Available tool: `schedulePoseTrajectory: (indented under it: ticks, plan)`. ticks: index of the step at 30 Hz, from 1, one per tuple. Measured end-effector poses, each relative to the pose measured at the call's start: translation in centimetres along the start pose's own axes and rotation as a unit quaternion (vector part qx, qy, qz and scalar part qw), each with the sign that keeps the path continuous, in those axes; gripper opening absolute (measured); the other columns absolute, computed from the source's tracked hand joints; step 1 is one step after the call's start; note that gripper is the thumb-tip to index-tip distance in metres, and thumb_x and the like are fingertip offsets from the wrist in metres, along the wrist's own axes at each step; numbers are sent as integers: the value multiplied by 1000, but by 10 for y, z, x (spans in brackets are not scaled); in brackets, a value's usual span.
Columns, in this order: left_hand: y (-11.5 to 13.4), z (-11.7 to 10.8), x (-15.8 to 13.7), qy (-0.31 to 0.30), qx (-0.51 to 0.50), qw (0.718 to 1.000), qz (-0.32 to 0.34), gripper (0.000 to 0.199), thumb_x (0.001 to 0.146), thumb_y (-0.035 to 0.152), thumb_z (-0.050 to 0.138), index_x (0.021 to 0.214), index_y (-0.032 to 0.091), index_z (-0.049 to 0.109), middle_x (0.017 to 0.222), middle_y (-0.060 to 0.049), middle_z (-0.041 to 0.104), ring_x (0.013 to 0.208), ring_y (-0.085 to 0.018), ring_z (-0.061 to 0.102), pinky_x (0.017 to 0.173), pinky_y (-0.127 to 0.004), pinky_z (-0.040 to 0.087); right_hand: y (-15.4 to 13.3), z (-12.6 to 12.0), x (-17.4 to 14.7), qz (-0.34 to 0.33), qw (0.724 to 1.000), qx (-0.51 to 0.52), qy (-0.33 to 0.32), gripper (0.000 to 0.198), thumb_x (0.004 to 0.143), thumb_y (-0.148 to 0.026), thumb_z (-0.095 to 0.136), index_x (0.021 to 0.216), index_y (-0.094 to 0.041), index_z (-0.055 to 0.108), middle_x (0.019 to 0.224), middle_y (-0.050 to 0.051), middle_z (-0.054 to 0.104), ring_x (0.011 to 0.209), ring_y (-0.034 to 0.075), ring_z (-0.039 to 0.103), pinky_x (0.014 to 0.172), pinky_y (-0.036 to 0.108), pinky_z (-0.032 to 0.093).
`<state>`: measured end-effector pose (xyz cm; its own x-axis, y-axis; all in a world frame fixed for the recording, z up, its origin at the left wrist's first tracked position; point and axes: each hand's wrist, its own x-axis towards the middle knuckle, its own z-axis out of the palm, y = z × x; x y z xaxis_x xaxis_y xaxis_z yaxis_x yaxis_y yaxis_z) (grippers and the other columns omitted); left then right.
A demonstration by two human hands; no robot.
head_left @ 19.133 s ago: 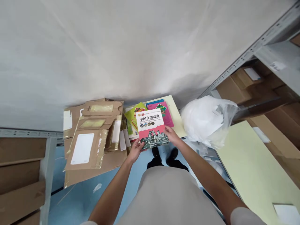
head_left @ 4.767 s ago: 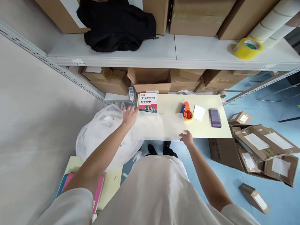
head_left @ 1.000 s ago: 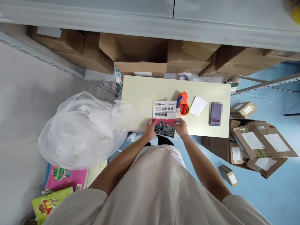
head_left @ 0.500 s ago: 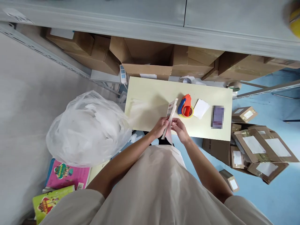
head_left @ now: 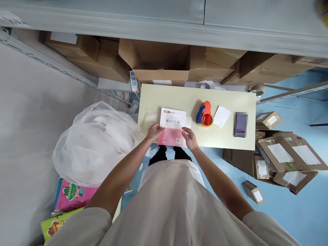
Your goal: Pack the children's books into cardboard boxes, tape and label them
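A thin book [head_left: 173, 119] with a white upper part and a pink lower part faces up at the front edge of the pale table. My left hand [head_left: 154, 132] grips its left edge, thumb on the cover. At the right edge, the fingers of my right hand [head_left: 190, 138] are closed on the book. Beneath it, a pale thin sheet [head_left: 151, 118] shows at both sides. An orange and blue tape dispenser [head_left: 205, 114] with yellow-edged tape stands to the right. Beyond it lie white paper slips [head_left: 222, 116] and a blurred-out dark rectangular item [head_left: 240, 124].
A large clear bag of white wrapping sheets [head_left: 94, 147] bulges at the table's left, above colourful packages [head_left: 74, 194]. Cardboard boxes [head_left: 161, 75] fill the shelf behind the table [head_left: 164, 90]. Labelled parcels [head_left: 282, 159] are piled at right. A grey shelf [head_left: 164, 25] overhangs the front.
The book has turned from edge-on between my hands to lying face up, showing its white and pink cover. My left hand has shifted left, and my right hand slightly left.
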<state>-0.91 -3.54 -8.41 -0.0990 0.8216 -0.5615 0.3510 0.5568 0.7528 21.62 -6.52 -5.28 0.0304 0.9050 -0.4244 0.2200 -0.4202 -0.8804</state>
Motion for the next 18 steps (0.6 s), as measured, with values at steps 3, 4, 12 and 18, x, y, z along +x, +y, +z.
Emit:
schedulePoseTrajectory:
  ticks: [3,4,12,18]
  plan:
    - [-11,13,4,28,24,999,-10,35,69,37,69,96,16,67,87,-6,71,82,-19,66,78,-31,50,28,-11,-3,48,986,-77,138,56,74,-42,59,124,-18,53,133,16,49,125,29,45,101,47,39]
    - [-13,17,4,28,22,999,-9,34,69,37,69,96,16,67,88,-7,71,82,-20,67,78,-31,50,36,-12,-3,73,985,-74,135,58,73,-39,59,127,-18,50,133,17,48,122,29,48,98,48,42]
    - [-7,42,2,17,90,995,28,33,75,27,63,105,15,66,93,-9,68,87,-22,64,85,-36,49,54,-1,0,-24,990,-131,52,41,74,-25,54,113,-20,62,121,12,60,115,26,55,100,46,43]
    - [3,48,-10,84,216,959,161,55,74,22,64,126,12,50,126,-19,50,122,-33,45,103,-47,36,57,-7,6,-62,986,-155,31,39,73,-24,55,111,-19,62,120,12,60,114,25,55,102,44,42]
